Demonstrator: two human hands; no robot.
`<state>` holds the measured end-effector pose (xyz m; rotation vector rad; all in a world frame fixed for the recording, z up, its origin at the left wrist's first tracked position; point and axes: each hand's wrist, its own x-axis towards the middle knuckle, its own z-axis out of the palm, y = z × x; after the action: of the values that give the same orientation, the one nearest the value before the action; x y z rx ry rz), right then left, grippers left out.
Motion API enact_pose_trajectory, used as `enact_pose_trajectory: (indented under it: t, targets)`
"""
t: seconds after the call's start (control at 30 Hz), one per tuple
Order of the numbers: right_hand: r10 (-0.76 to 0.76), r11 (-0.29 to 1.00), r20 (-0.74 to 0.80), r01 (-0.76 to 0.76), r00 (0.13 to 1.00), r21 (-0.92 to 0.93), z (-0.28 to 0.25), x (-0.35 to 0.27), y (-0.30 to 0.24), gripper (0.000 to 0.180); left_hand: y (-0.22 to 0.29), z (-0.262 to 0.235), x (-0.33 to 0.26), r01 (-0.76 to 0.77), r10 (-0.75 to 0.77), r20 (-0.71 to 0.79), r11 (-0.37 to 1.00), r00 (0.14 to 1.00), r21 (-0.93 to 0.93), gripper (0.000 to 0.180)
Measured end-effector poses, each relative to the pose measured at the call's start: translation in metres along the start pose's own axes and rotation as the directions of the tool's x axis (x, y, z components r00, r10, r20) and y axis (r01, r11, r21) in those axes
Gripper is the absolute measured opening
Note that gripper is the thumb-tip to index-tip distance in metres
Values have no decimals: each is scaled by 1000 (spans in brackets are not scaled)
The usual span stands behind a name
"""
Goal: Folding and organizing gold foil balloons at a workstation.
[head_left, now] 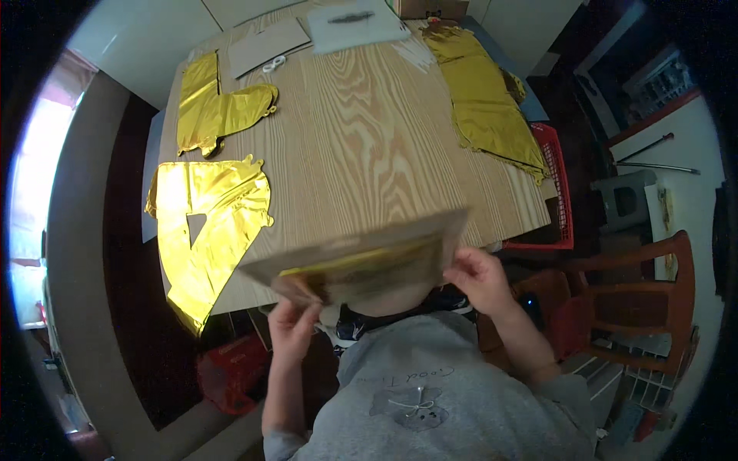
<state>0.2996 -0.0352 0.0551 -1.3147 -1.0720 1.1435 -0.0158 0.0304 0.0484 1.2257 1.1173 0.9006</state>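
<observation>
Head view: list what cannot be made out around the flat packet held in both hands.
- Flat packet: motion-blurred, so its contents are unreadable.
- Left hand fingertips: behind the packet's corner.
- Right hand fingertips: behind its edge.
- Wooden table near edge: covered by the packet.

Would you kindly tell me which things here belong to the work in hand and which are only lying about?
In hand:
- flat packet with gold foil inside, held by left hand and right hand
- gold foil balloons spread on the wooden table

Lying about:
- cardboard sheet
- red basket
- wooden chair
</observation>
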Motion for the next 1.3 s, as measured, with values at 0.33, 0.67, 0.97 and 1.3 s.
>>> enact_pose_trajectory:
  t: [0.33,0.67,0.97,1.3]
  targets:
    - [-187,945,17,185,982,-271,-14,79,-31,31,29,-4,90,-360,365,176,931,914,-59,61]
    - [-244,921,220,297,944,-252,-19,99,-67,27,53,17,105,-367,387,195,921,901,-131,35]
    - [-209,944,218,255,953,-208,-34,70,-72,13,47,45,93,-202,230,180,966,956,-162,33]
    - [-89,940,-300,180,950,291,-77,-17,-20,63,26,124,79,-725,682,279,684,676,83,20]
